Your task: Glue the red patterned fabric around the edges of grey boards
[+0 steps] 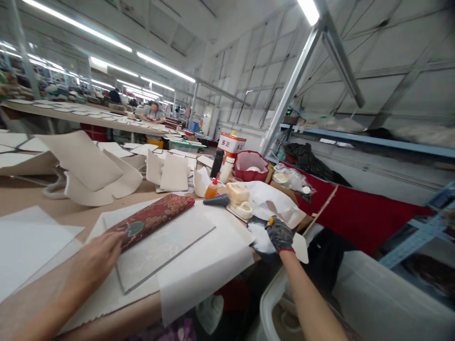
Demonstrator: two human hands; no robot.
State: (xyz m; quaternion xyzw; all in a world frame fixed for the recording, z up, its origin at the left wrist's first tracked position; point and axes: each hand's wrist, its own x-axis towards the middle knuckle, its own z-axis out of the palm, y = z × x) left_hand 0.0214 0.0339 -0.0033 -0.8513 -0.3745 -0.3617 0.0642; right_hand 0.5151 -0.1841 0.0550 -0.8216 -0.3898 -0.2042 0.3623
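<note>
My left hand (97,259), bare and slightly blurred, is closed over the near end of a red patterned roll (156,217); its fingertips are partly hidden. The roll lies slantwise on white sheets, beside a thin frame-like edge (170,258). On the right, my right hand (280,235) wears a dark glove with a red cuff. Its fingers are closed around something with a yellow end (271,221), mostly hidden by the glove. That hand is over a patch of white material (261,238) on a dark surface at the table's right edge.
Behind the roll stand an orange squeeze bottle (211,189), a black bottle (217,163), a white bottle (226,169) and a red bowl (251,166). Curved pale panels (95,166) lie left. A white bin (268,308) stands below right. Another person (152,113) sits far back.
</note>
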